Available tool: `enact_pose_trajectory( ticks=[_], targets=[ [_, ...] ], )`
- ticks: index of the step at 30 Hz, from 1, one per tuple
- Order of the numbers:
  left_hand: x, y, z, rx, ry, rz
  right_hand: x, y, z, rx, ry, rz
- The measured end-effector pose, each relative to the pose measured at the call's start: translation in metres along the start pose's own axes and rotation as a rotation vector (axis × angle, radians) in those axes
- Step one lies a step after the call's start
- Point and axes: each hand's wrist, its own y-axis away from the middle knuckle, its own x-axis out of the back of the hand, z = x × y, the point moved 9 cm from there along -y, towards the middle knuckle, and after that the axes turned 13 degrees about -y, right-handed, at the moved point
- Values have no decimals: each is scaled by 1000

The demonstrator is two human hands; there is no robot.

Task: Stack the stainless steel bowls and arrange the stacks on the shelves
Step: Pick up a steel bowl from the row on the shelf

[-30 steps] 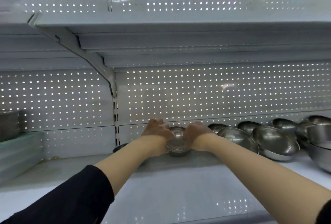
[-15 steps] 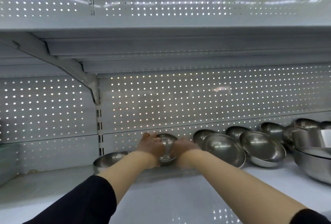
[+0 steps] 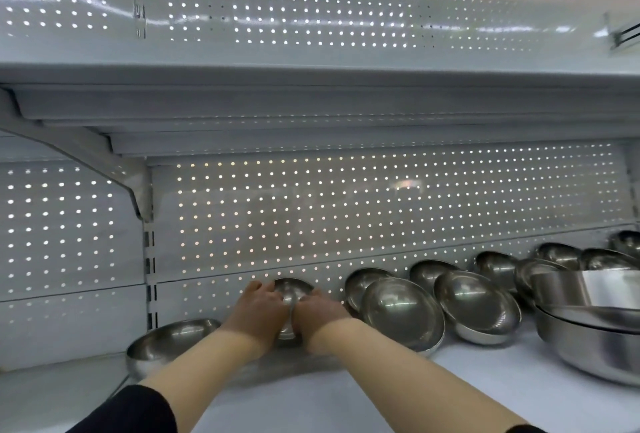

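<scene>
A small stainless steel bowl (image 3: 292,288) stands tilted on its edge against the perforated back panel of the white shelf (image 3: 311,398). My left hand (image 3: 258,311) grips its left side and my right hand (image 3: 320,314) grips its right side; the bowl's lower half is hidden behind them. To the right, several more steel bowls lean on edge in a row, the nearest (image 3: 403,316) large. Another bowl (image 3: 166,346) sits upright at the left.
A stack of larger steel bowls (image 3: 595,332) fills the shelf's right end. An upper shelf (image 3: 311,75) overhangs close above, held by a bracket (image 3: 114,172) at the left. An upright slotted post (image 3: 150,276) divides the back panels.
The view has shifted up and right, bringing more bowls on the right and the upright bowl at the left into sight. My hands have drawn closer together around the small bowl.
</scene>
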Motion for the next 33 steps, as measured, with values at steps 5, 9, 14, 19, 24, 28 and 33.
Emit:
enact_pose_trajectory(
  ticks=[5,9,14,19,24,28,33],
  targets=[
    [-6,0,-4,-3,53,-1,1,-3,-2,15,-1,15],
    [-13,1,-2,-11,21,-57,-2,-5,-2,4,28,17],
    [-11,-1,-3,-20,11,-57,-1,-7,-4,12,72,36],
    [3,2,-4,-36,5,-18,12,0,-9,50,99,90],
    [29,18,-10,-42,-21,-77,29,13,-10,43,146,49],
    [53,42,-19,-77,-11,-91,47,42,-24,122,114,26],
    [83,94,-41,-65,51,54,71,80,-65,255,66,106]
  ],
)
